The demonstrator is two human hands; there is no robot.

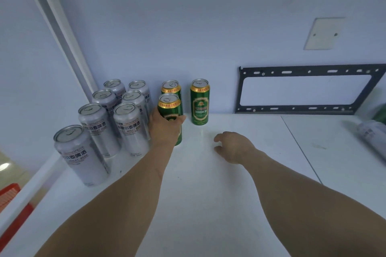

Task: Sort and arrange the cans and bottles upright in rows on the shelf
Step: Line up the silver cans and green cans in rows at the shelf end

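Several silver wheat-beer cans [127,127] stand upright in two rows at the left of the white shelf [204,183]. To their right stand three green cans. My left hand [164,129] is wrapped around the nearest green can [169,104], which stands upright in front of a second green can [171,87]. The third green can [199,102] stands alone by the back wall. My right hand [234,146] hovers low over the bare shelf, fingers curled loosely and apart, holding nothing.
A silver can [373,137] lies on its side at the far right edge, with something green [381,112] behind it. A black metal bracket [302,89] leans against the back wall. A white post [62,33] rises at the left; red crate [12,204] below.
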